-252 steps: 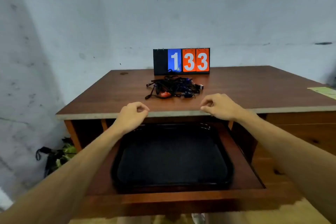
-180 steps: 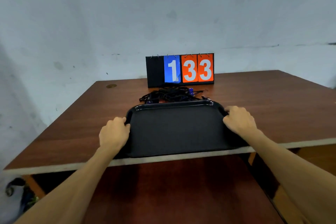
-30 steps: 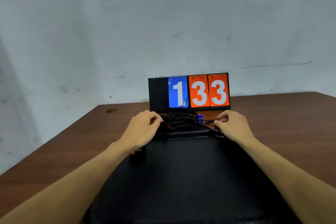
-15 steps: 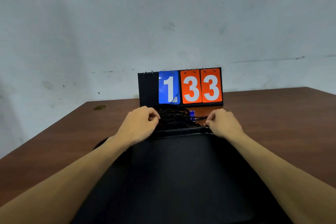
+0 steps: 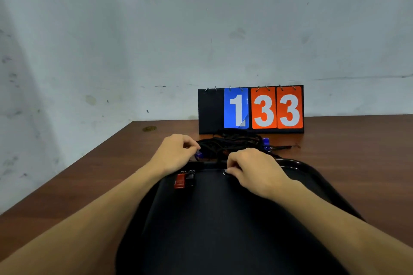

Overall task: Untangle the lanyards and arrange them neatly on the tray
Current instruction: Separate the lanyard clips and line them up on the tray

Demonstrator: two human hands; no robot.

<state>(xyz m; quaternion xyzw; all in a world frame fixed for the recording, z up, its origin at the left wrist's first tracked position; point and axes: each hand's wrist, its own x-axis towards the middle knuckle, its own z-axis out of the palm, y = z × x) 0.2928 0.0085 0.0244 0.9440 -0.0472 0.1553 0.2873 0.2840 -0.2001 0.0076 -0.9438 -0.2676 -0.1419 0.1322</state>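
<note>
New since half a second back: red plastic clip (image 5: pixel 180 181) and black clip (image 5: pixel 190 178), touching, now on far-left of flat black plastic tray (image 5: pixel 223 230). Reads as first lanyard ends drawn in; untangling barely begun.

Left hand (image 5: pixel 176 154): fingers curled, apparently pinching cord by blue clip (image 5: pixel 199 155) at edge of tangled black cord lanyards (image 5: pixel 232 144), heaped on brown wooden table (image 5: pixel 357 152) just beyond tray rim.

Right hand (image 5: pixel 252 169): shifted left, fingertips pinched on small metal ring (image 5: pixel 224 172) at rim.

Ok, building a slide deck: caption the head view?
Left hand and right hand pinch a tangle of black lanyards between tray and 133 scoreboard; red and black clips lie on the tray.
</note>
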